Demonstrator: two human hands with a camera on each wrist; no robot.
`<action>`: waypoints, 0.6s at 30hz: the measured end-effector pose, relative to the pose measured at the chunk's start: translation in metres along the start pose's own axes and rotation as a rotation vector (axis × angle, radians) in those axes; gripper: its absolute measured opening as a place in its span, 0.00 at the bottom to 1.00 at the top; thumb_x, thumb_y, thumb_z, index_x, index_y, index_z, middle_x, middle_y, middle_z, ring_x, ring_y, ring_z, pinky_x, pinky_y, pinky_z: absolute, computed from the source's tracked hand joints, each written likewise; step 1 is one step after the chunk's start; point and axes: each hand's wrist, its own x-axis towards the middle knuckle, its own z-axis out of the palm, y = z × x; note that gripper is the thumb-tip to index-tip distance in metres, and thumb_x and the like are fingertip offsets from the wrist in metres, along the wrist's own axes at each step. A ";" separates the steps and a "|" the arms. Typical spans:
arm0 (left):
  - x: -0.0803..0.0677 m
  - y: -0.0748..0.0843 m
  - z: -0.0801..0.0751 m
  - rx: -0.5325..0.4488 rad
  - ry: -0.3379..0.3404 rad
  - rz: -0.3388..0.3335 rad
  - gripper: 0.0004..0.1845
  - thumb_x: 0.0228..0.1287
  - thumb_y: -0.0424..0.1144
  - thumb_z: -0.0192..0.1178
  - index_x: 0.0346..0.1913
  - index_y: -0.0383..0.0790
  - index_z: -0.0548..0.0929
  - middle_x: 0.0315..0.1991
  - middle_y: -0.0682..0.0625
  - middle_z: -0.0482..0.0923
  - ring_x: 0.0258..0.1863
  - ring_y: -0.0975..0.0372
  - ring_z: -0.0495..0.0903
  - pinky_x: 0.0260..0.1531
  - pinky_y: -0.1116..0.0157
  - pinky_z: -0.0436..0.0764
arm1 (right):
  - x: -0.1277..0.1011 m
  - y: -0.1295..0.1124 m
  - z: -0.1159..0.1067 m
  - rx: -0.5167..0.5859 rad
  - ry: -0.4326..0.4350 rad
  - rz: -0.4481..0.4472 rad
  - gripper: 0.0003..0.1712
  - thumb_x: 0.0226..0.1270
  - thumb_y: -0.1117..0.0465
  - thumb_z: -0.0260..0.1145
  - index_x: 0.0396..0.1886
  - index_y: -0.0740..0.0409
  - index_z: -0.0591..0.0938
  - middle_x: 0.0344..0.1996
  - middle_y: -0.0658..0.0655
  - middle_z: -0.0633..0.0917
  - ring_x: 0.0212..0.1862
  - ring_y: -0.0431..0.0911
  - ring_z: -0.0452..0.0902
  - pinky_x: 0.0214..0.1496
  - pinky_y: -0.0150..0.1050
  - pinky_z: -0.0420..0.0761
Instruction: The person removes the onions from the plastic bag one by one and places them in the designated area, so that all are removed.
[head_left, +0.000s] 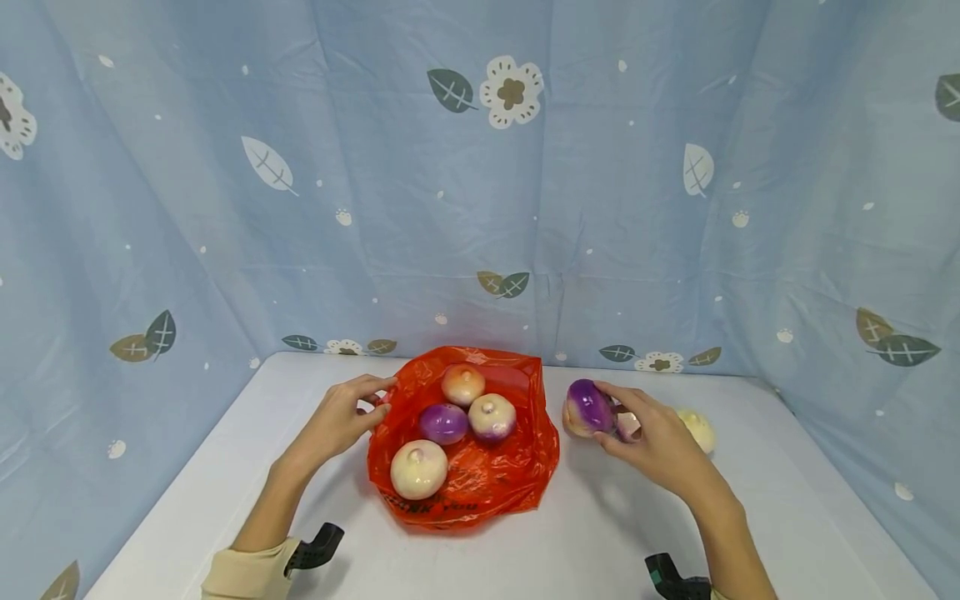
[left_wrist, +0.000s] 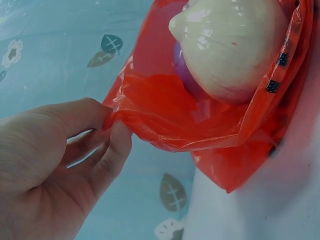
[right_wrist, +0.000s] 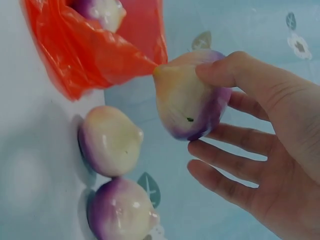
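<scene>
A red plastic bag (head_left: 480,483) lies with its mouth spread wide, several glossy onions inside: a cream onion (head_left: 418,470), a purple onion (head_left: 443,423), a white-and-purple onion (head_left: 492,417) and an orange-tinged onion (head_left: 463,384). My left hand (head_left: 341,417) pinches the bag's left rim between thumb and fingers, clearest in the left wrist view. To the right of the bag, my right hand (head_left: 648,437) grips a purple-and-cream onion (right_wrist: 187,95), held above the table. Two more onions, an upper one (right_wrist: 110,140) and a lower one (right_wrist: 121,210), rest below it in the right wrist view.
The white table (head_left: 585,542) carries everything. A pale yellow onion (head_left: 697,429) sits just beyond my right hand, partly covered by it. A blue patterned curtain (head_left: 615,208) hangs along the back and both sides of the table.
</scene>
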 end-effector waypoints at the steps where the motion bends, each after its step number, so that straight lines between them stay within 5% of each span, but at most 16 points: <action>1: 0.000 0.000 0.000 -0.002 0.003 0.000 0.20 0.62 0.29 0.63 0.59 0.35 0.81 0.51 0.43 0.84 0.39 0.57 0.83 0.33 0.68 0.87 | 0.000 0.001 -0.002 -0.001 0.002 0.001 0.39 0.52 0.58 0.77 0.65 0.51 0.75 0.52 0.58 0.85 0.43 0.49 0.83 0.34 0.35 0.85; 7: -0.001 0.001 -0.001 -0.004 0.005 0.006 0.20 0.62 0.29 0.63 0.59 0.34 0.81 0.50 0.43 0.84 0.39 0.57 0.84 0.33 0.69 0.87 | -0.002 0.006 -0.008 -0.034 0.002 0.017 0.39 0.52 0.57 0.77 0.66 0.51 0.75 0.52 0.59 0.85 0.45 0.50 0.83 0.34 0.32 0.84; 18: 0.000 0.002 0.000 -0.002 -0.003 -0.003 0.21 0.62 0.30 0.63 0.60 0.35 0.81 0.49 0.44 0.84 0.39 0.57 0.83 0.34 0.68 0.87 | -0.021 0.030 -0.018 -0.104 -0.008 0.047 0.39 0.51 0.58 0.77 0.65 0.50 0.75 0.54 0.62 0.82 0.53 0.63 0.82 0.47 0.64 0.82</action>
